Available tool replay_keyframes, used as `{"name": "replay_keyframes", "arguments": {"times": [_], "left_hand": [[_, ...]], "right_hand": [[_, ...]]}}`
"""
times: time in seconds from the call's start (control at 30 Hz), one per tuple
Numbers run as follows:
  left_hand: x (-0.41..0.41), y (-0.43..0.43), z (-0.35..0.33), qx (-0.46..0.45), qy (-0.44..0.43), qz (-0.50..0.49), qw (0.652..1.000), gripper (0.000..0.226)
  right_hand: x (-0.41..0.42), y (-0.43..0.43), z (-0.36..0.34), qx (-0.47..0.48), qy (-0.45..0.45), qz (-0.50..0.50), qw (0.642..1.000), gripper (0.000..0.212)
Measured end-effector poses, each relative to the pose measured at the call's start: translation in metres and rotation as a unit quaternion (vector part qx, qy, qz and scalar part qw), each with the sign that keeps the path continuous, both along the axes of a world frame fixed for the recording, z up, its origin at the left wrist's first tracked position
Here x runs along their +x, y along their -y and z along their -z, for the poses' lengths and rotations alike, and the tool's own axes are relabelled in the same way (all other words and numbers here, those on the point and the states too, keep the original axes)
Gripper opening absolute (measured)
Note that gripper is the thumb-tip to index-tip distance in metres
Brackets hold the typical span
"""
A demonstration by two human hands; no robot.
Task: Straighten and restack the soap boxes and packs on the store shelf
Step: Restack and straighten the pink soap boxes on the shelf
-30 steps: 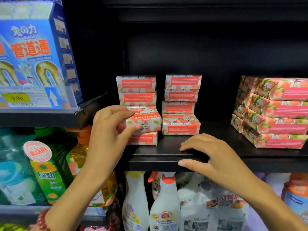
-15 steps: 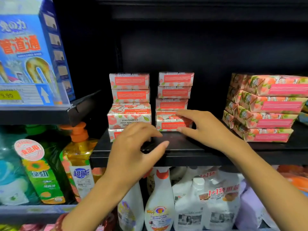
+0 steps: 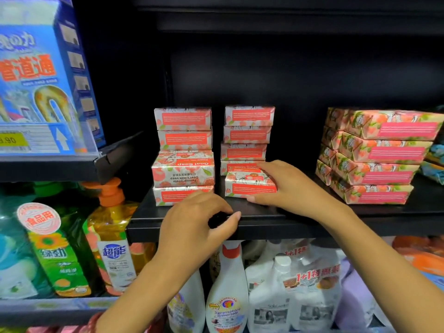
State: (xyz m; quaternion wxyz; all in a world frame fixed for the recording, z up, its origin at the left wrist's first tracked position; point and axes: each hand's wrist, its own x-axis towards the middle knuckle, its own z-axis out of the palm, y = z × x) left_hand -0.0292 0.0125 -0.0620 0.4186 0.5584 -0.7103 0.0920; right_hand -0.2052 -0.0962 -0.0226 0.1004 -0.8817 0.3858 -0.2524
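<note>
Gripping the lowest pink-and-white floral paper-wrapped soap box (image 3: 249, 188) of the middle stack, my right hand (image 3: 290, 188) lays its fingers across the top, with the thumb at the lower front edge. That box sits on the black metal shelf (image 3: 276, 228), jutting forward of the three boxes above it. My left hand (image 3: 199, 224) rests on the shelf's front lip, fingers loosely bent, holding nothing. Just behind it, the left stack of four matching boxes (image 3: 183, 155) has one turned, its "Goat Soap" print upside down. Wider floral soap packs (image 3: 384, 159) stand stacked further right.
</note>
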Motion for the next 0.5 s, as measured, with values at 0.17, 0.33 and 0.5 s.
{"name": "replay_keyframes", "arguments": {"times": [0.17, 0.33, 0.5], "left_hand": [[0.005, -0.001, 0.001, -0.007, -0.06, 0.014, 0.998, 0.019], [0.004, -0.002, -0.014, 0.013, -0.276, 0.081, 0.958, 0.019], [-0.005, 0.0, -0.034, 0.154, -0.392, 0.216, 0.881, 0.028]], "right_hand": [[-0.007, -0.009, 0.006, -0.046, 0.073, 0.011, 0.996, 0.068], [-0.02, -0.036, 0.002, -0.076, 0.208, -0.055, 0.974, 0.069], [-0.013, -0.06, -0.005, -0.158, 0.206, -0.115, 0.959, 0.062]]}}
